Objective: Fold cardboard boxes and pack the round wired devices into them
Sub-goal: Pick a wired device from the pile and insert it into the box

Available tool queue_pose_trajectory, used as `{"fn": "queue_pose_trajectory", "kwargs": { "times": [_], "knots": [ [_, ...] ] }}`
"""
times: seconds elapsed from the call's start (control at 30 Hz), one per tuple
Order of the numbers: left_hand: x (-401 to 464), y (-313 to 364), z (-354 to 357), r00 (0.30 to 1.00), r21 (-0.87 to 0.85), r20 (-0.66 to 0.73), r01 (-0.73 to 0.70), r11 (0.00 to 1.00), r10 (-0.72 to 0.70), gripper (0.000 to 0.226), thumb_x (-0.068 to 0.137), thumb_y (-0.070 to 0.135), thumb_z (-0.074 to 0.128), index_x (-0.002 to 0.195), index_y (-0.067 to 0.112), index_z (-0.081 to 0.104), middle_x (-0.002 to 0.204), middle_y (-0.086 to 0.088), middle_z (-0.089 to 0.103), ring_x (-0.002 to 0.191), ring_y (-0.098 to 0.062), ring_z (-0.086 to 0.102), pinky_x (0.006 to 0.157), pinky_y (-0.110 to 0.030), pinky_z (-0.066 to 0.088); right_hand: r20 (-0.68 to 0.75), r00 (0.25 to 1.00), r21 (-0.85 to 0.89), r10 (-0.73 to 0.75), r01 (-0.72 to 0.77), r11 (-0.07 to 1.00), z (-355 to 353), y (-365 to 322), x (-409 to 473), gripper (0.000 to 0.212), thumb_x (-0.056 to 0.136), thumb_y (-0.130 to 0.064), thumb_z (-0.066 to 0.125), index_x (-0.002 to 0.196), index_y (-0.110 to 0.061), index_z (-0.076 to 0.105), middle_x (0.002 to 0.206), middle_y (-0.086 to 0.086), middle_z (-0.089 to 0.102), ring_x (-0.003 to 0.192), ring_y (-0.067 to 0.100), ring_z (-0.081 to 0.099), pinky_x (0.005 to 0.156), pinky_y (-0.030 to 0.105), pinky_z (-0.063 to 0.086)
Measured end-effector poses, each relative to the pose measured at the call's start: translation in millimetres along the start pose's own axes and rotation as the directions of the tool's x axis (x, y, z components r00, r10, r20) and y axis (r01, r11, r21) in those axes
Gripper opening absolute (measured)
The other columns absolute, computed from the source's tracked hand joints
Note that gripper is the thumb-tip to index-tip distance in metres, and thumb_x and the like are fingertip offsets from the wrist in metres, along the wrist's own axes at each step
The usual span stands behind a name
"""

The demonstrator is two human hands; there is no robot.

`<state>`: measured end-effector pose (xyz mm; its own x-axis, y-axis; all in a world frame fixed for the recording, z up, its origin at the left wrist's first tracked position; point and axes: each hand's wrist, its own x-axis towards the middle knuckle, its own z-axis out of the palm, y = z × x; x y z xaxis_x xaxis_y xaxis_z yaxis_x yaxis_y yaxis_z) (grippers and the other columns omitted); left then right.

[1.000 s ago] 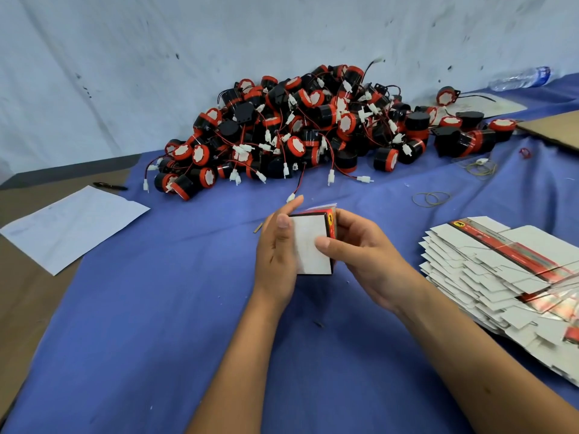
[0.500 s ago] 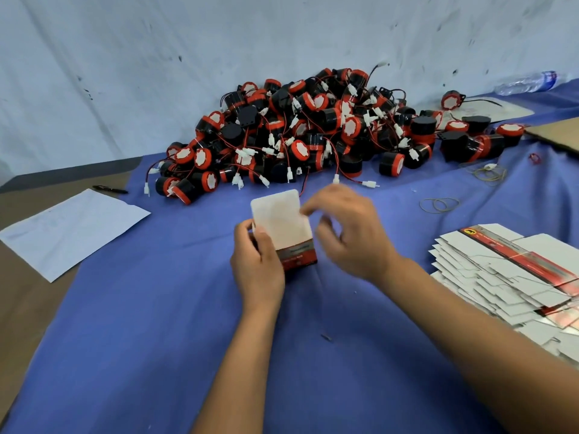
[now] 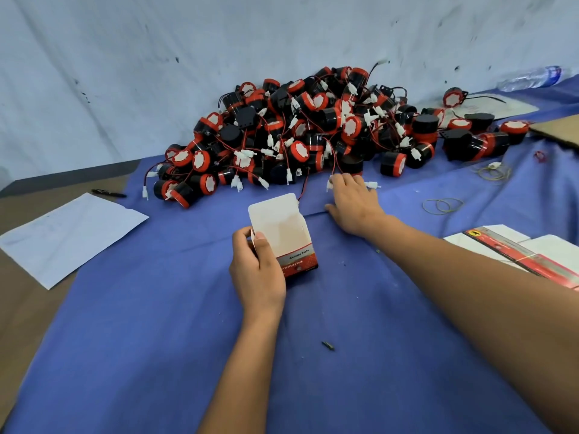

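Now the fingers of the left hand are curled round the left side of the folded box, thumb pressed on its near face, holding it upright on the blue cloth with its white top flap standing open toward the far side. Half a second ago this hand held the box in much the same place, a little more tilted; a second ago both hands were pressing the box between them.

Since then the right hand has left the box and reached to the far right of it, to the near edge of the heap of round devices. Its fingers lie spread, pointing into the heap, touching a red wire and a white plug at the heap's edge; whether they hold anything I cannot tell. The thumb rests on the cloth.

The black-and-red heap lies against the far wall, wires and white plugs tangled through it. To the right, near the forearm, is the stack of flat boxes. Rubber bands lie on the cloth between the stack and the heap. On the left, a sheet of paper lies half on the bare worktop, with a pen just beyond it. A plastic bottle lies at the far right.
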<state>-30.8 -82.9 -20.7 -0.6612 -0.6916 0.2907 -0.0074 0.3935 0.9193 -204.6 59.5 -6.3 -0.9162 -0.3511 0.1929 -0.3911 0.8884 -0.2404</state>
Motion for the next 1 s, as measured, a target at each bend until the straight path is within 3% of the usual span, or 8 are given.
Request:
{"fn": "queue_pose_trajectory", "kwargs": {
  "times": [0.13, 0.27, 0.5, 0.63, 0.73, 0.87, 0.93, 1.0],
  "knots": [
    [-0.4, -1.1, 0.7, 0.999, 0.012, 0.031, -0.013, 1.0, 0.012, 0.013, 0.11, 0.029, 0.042, 0.106, 0.022, 0.052, 0.09, 0.015, 0.062, 0.08, 0.012, 0.057, 0.057, -0.01, 0.038, 0.205, 0.978, -0.051, 0.043, -0.033, 0.998, -12.0, -12.0, 16.2, 0.085, 0.101, -0.014, 0.053, 0.162, -0.035, -0.003, 0.156, 0.015, 0.023, 0.144, 0.041, 0.017, 0.108, 0.061, 0.034],
    [0.3, -1.8, 0.8, 0.999, 0.024, 0.048, -0.026, 0.999, 0.025, 0.012, 0.109, 0.03, 0.042, 0.106, 0.023, 0.052, 0.09, 0.016, 0.062, 0.081, 0.013, 0.056, 0.058, -0.009, 0.039, 0.367, 0.926, 0.02, 0.09, -0.105, 0.994, -10.5, -21.9, 30.6, 0.075, 0.099, -0.005, 0.046, 0.163, -0.019, 0.01, 0.15, 0.014, 0.042, 0.151, 0.04, 0.01, 0.117, 0.069, 0.016],
    [1.5, -1.0, 0.4, 0.998, 0.047, -0.059, -0.013, 0.999, 0.016, 0.015, 0.109, 0.026, 0.042, 0.109, 0.015, 0.052, 0.088, 0.017, 0.057, 0.078, -0.001, 0.055, 0.059, -0.012, 0.036, -0.127, 0.992, 0.261, -0.02, 0.052, 0.964, -18.7, -18.6, -42.8, 0.019, 0.092, -0.008, 0.065, 0.109, -0.008, 0.074, 0.099, 0.009, 0.076, 0.101, 0.028, 0.066, 0.089, 0.039, 0.053],
    [0.9, 0.1, -0.5, 0.991, 0.056, -0.132, -0.026, 0.998, 0.034, 0.019, 0.11, 0.023, 0.042, 0.115, 0.008, 0.053, 0.098, 0.002, 0.059, 0.084, -0.02, 0.051, 0.062, -0.026, 0.026, -0.108, 0.991, 0.765, -0.078, 0.133, 0.63, -40.1, -25.0, -112.4, 0.013, 0.096, -0.017, 0.067, 0.085, -0.01, 0.069, 0.068, 0.0, 0.075, 0.065, 0.012, 0.07, 0.062, 0.025, 0.052],
    [1.2, -1.3, -1.0, 0.99, 0.056, -0.139, -0.019, 0.998, 0.027, 0.021, 0.11, 0.023, 0.041, 0.117, 0.007, 0.052, 0.1, -0.003, 0.061, 0.087, -0.022, 0.051, 0.065, -0.028, 0.027, -0.093, 0.978, 0.965, 0.185, 0.043, 0.26, -54.8, -16.8, -137.5, 0.029, 0.097, -0.024, 0.062, 0.078, -0.002, 0.06, 0.057, 0.009, 0.063, 0.053, 0.02, 0.059, 0.059, 0.031, 0.051],
    [-1.3, 0.0, -0.6, 0.993, 0.057, -0.106, -0.035, 0.998, 0.041, 0.02, 0.109, 0.023, 0.041, 0.116, 0.007, 0.052, 0.101, -0.004, 0.063, 0.088, -0.024, 0.053, 0.069, -0.031, 0.031, -0.298, 0.707, 0.675, 0.641, -0.319, 0.666, -65.2, 9.0, -142.8, 0.008, 0.086, -0.016, 0.059, 0.09, -0.009, 0.06, 0.08, 0.004, 0.06, 0.081, 0.028, 0.056, 0.071, 0.037, 0.038],
    [-1.5, 0.3, -1.3, 0.995, 0.057, -0.09, -0.041, 0.998, 0.046, 0.02, 0.109, 0.024, 0.041, 0.116, 0.007, 0.051, 0.102, -0.006, 0.064, 0.09, -0.026, 0.055, 0.071, -0.033, 0.035, -0.49, 0.714, 0.321, 0.5, -0.386, 0.865, -63.0, 6.6, -145.5, 0.039, 0.081, -0.011, 0.061, 0.121, -0.011, 0.059, 0.115, 0.012, 0.057, 0.109, 0.037, 0.049, 0.084, 0.043, 0.039],
    [-1.2, 0.2, -1.8, 0.996, 0.06, -0.075, -0.043, 0.997, 0.048, 0.021, 0.109, 0.024, 0.041, 0.116, 0.007, 0.051, 0.103, -0.008, 0.065, 0.091, -0.027, 0.056, 0.072, -0.035, 0.037, -0.618, 0.763, 0.116, 0.189, -0.149, 0.982, -57.4, -8.8, -145.3, 0.049, 0.076, -0.008, 0.063, 0.125, -0.013, 0.061, 0.121, 0.012, 0.055, 0.115, 0.037, 0.046, 0.085, 0.045, 0.04]
  ]
}}
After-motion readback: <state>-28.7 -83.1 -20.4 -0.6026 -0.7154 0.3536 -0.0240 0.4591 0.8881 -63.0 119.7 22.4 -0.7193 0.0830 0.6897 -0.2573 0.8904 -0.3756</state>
